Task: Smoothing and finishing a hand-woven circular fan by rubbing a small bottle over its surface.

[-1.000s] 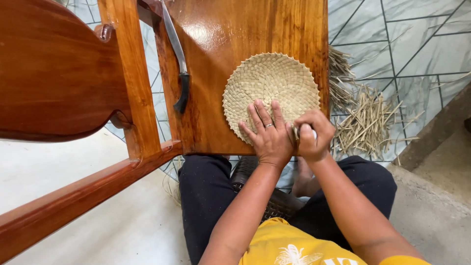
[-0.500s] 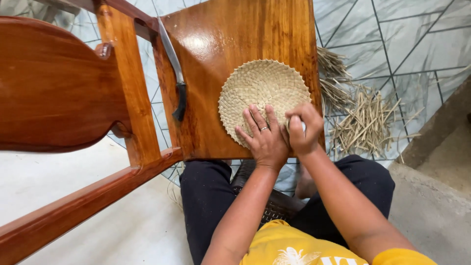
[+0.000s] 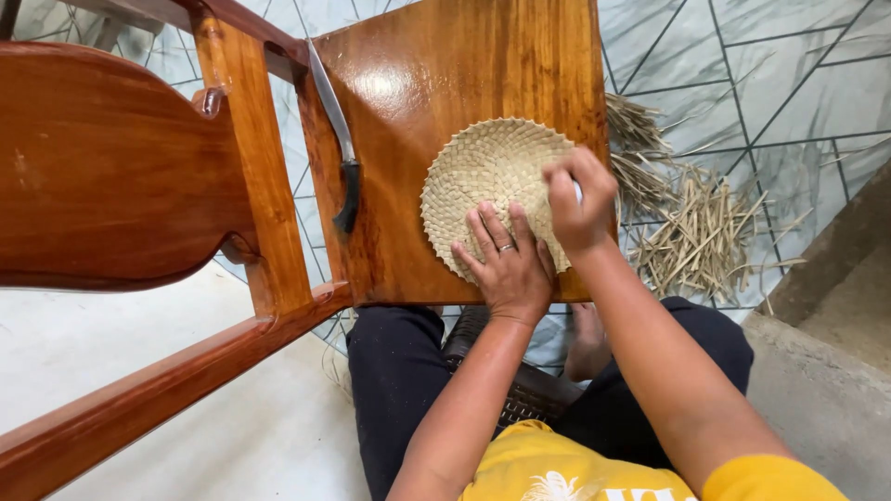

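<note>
A round woven straw mat (image 3: pixel 487 172) lies on the wooden chair seat (image 3: pixel 436 74). My left hand (image 3: pixel 506 269) presses flat on the mat's near edge, fingers spread, a ring on one finger. My right hand (image 3: pixel 580 199) hovers over the mat's right side, closed around a small whitish object whose tip barely shows; what it is I cannot tell.
A knife (image 3: pixel 336 139) with a dark handle rests along the seat's left edge. The chair's backrest (image 3: pixel 111 176) and rail fill the left. Loose straw strips (image 3: pixel 691 232) lie on the tiled floor to the right. My knees sit below the seat.
My right hand has lifted from the mat's near edge and moved up over its right side. The left hand stays pressed on the mat.
</note>
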